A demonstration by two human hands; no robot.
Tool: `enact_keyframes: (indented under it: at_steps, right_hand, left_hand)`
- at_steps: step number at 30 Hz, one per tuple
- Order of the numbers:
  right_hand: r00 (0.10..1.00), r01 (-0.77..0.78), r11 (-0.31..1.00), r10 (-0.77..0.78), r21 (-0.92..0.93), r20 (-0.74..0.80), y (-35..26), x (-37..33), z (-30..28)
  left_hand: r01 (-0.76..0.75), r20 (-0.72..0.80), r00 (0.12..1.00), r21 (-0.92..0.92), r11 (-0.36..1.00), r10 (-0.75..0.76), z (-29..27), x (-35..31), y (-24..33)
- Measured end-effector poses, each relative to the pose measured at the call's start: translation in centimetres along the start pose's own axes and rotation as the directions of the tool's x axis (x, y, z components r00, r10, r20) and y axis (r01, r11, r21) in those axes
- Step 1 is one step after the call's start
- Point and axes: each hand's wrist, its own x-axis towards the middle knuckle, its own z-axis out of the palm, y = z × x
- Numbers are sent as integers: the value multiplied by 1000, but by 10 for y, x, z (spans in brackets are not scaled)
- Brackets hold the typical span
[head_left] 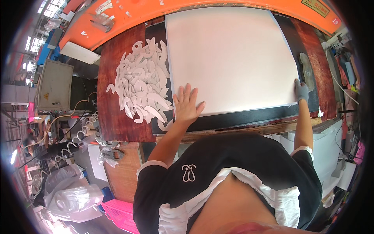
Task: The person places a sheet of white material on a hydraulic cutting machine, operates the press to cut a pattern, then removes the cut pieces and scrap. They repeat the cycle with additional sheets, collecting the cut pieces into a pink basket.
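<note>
A large white sheet (230, 58) lies over the black cutting board (233, 121) on the table. My bare left hand (187, 106) rests flat on the sheet's near left corner, fingers spread. At the sheet's right edge is my right hand (301, 91) in a grey glove, its fingers drawn together at the border. Just beyond that hand, a sole-shaped metal piece (306, 72), like a cutting die, lies on the black board. Left of the sheet, a heap of curved white cut pieces (142, 78) spreads over the board and the reddish wood; one loose piece (165, 125) sits near my left wrist.
An orange machine beam (156, 17) spans the far side. A grey metal cabinet (56, 85) and a coiled air hose (80, 134) stand at the left. Lower left are a clear plastic bag (74, 199) and a pink basket (119, 212). A wooden strip (241, 132) edges the table near me.
</note>
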Motion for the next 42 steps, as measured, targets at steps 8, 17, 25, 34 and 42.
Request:
enact_keyframes:
  at_steps: [8, 17, 25, 34, 42]
  right_hand:
    - [999, 47, 998, -47, -33, -20, -9, 11, 15]
    - [968, 71, 961, -131, -268, -215, 54, 48, -24]
    - [963, 203, 935, -245, -292, -115, 73, 95, -13]
    - [886, 197, 568, -451, 799, 103, -42, -27, -1]
    - [698, -4, 539, -601, 842, 388, -213, -220, 87]
  left_hand:
    - [36, 35, 999, 50, 998, -38, 3, 2, -1]
    - [8, 65, 998, 90, 996, -14, 2, 4, 1]
    - [-33, -95, 995, 12, 999, 34, 4, -1, -4]
    - [-108, -233, 971, -232, 967, 52, 3, -25, -47]
    - [-202, -224, 960, -157, 967, 165, -14, -46, -75]
